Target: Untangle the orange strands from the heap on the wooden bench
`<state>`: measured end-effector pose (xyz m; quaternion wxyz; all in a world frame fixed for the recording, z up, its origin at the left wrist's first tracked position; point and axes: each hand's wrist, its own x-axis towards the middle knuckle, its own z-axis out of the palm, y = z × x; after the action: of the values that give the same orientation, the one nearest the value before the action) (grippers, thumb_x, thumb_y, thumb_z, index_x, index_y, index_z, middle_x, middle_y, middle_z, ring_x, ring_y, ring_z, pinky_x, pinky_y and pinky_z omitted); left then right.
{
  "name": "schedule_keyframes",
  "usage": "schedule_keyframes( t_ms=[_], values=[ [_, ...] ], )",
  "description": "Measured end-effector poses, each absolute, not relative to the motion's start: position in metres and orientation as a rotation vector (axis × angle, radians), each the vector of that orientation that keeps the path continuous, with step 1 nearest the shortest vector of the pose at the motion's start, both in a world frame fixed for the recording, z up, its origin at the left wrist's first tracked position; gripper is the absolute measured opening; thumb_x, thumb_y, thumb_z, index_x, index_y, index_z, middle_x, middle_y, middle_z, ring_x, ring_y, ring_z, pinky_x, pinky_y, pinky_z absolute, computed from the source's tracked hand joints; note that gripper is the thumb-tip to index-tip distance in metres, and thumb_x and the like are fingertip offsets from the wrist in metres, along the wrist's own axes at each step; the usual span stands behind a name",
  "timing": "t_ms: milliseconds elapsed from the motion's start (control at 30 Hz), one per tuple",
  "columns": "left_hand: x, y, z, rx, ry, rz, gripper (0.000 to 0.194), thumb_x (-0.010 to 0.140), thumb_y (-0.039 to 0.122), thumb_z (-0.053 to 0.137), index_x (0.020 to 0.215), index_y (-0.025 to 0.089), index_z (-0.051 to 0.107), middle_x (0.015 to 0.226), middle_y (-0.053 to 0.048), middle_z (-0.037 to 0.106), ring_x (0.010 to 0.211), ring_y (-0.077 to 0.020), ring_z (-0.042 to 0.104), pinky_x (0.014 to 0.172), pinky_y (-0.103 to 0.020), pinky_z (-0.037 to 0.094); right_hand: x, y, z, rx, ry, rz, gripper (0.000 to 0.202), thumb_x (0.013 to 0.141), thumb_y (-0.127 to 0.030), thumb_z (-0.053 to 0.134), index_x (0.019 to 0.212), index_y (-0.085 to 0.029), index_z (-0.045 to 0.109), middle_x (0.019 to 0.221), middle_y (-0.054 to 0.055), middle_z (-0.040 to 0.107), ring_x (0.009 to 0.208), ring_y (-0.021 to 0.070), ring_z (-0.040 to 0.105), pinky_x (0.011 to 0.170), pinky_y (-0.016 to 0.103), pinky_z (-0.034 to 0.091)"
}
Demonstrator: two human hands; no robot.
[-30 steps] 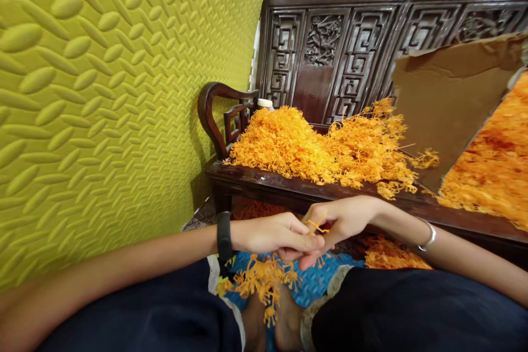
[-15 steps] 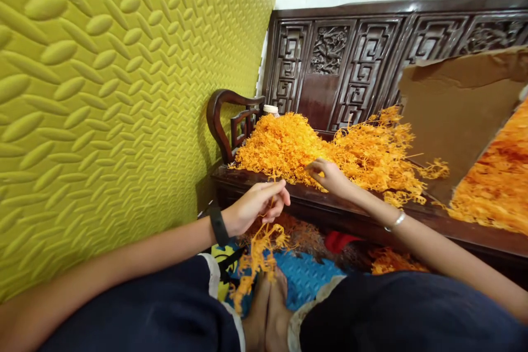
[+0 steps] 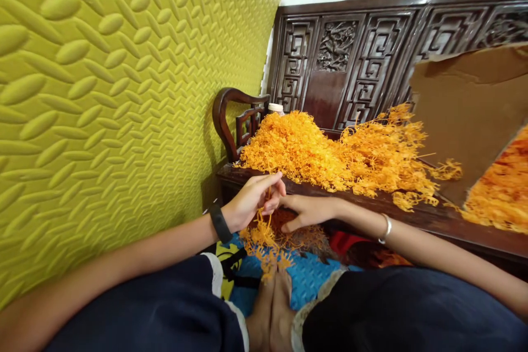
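Observation:
My left hand (image 3: 258, 198), with a dark band on its wrist, has its fingers closed on a strand of orange stringy pieces (image 3: 264, 236), which hangs below the palm over my feet. Close beside its fingertips is my right hand (image 3: 307, 212), a silver bangle on the wrist. The right thumb points down, apart from the other fingers, whose tips are partly hidden behind the left hand. Just beyond both hands lies a large orange heap (image 3: 305, 148) on the dark wooden bench (image 3: 371, 201).
A yellow textured mat (image 3: 144, 93) rises at the left beside the curved armrest (image 3: 220, 115). Brown cardboard (image 3: 466, 115) leans at the right with more orange material (image 3: 503, 192) past it. A white-lidded jar (image 3: 275, 108) stands behind the heap. Blue matting (image 3: 313, 280) covers the floor.
My right hand has moved from the heap's front edge down and left, beside my left hand. The hanging strand has swung to the right. The view has shifted slightly.

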<state>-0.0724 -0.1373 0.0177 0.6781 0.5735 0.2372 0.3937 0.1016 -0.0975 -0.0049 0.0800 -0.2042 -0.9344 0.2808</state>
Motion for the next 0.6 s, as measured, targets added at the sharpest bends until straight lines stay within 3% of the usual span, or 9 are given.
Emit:
schedule_keyframes(
  t_ms=[67,200,400,500,600],
  values=[
    [-0.07,-0.138,0.018,1.279,0.532,0.861,0.032,0.086,0.037,0.044,0.064,0.014,0.052,0.038,0.007,0.034,0.035,-0.0044,0.025,0.039,-0.018,0.019,0.092,-0.107,-0.017,-0.65,-2.721,0.788,0.043,0.075,-0.027,0.063,0.113,-0.01,0.051,0.112,0.011,0.057,0.103,0.0198,0.053,0.092,0.034,0.042],
    [-0.068,-0.14,0.016,1.296,0.523,0.831,0.031,0.085,0.036,0.045,0.065,0.014,0.052,0.038,0.007,0.034,0.034,-0.0038,0.025,0.038,-0.018,0.018,0.084,-0.109,-0.032,-0.731,-2.654,0.64,0.019,0.08,-0.023,0.057,0.095,-0.012,0.06,0.094,0.008,0.062,0.088,0.0178,0.058,0.081,0.032,0.047],
    [-0.071,-0.137,0.015,1.386,0.603,0.866,0.028,0.081,0.038,0.052,0.067,0.014,0.052,0.041,0.008,0.034,0.036,-0.0032,0.024,0.036,-0.017,0.017,0.091,-0.111,-0.023,-0.722,-2.702,0.406,0.016,0.085,-0.019,0.051,0.094,-0.015,0.064,0.096,0.008,0.064,0.089,0.0177,0.06,0.081,0.03,0.046],
    [-0.073,-0.134,0.015,1.412,0.794,0.975,0.024,0.074,0.036,0.063,0.075,0.016,0.051,0.053,0.009,0.04,0.037,-0.001,0.024,0.035,-0.016,0.016,0.098,-0.115,-0.014,-0.759,-2.619,0.416,0.014,0.086,-0.019,0.051,0.09,-0.014,0.063,0.085,0.006,0.065,0.077,0.0147,0.061,0.073,0.027,0.047],
    [-0.074,-0.132,0.012,1.455,0.927,1.016,0.035,0.064,0.027,0.073,0.089,0.016,0.051,0.077,0.006,0.051,0.04,0.0026,0.029,0.036,-0.015,0.019,0.104,-0.119,-0.005,-0.739,-2.497,0.431,0.013,0.086,-0.021,0.05,0.087,-0.013,0.06,0.076,0.004,0.064,0.067,0.0119,0.06,0.065,0.023,0.047]
  ],
)
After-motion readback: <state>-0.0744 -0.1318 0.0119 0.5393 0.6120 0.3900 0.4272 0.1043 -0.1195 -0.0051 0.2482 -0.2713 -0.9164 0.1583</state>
